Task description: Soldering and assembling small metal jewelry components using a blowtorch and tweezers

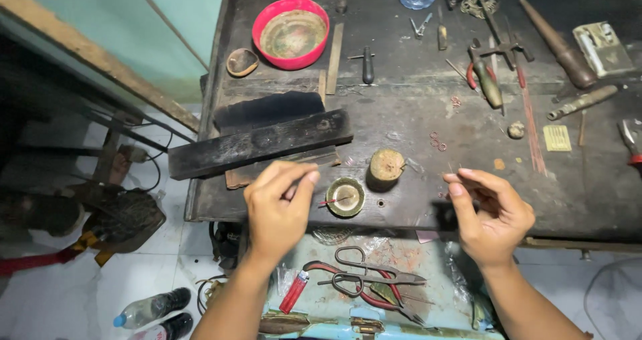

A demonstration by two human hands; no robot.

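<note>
My left hand (279,206) hovers over the front edge of a dark, worn workbench (401,112), fingers pinched on a thin tool whose tip points right toward a small round dish (346,197). A short cork-like cylinder (386,165) stands just right of that dish. Over the bench's front right part, my right hand (487,213) has thumb and forefinger pinched together on something tiny and thin that I cannot make out. A few small copper rings (437,141) lie on the bench beyond it.
A black wooden bar (261,143) lies across the bench's left end. At the back sit a red bowl (291,34), pliers (483,72), a tapered mandrel (558,44) and thin copper wires (531,129). Below the bench, scissors and pliers (364,280) rest on a pale blue box. Bottles (150,306) lie on the floor.
</note>
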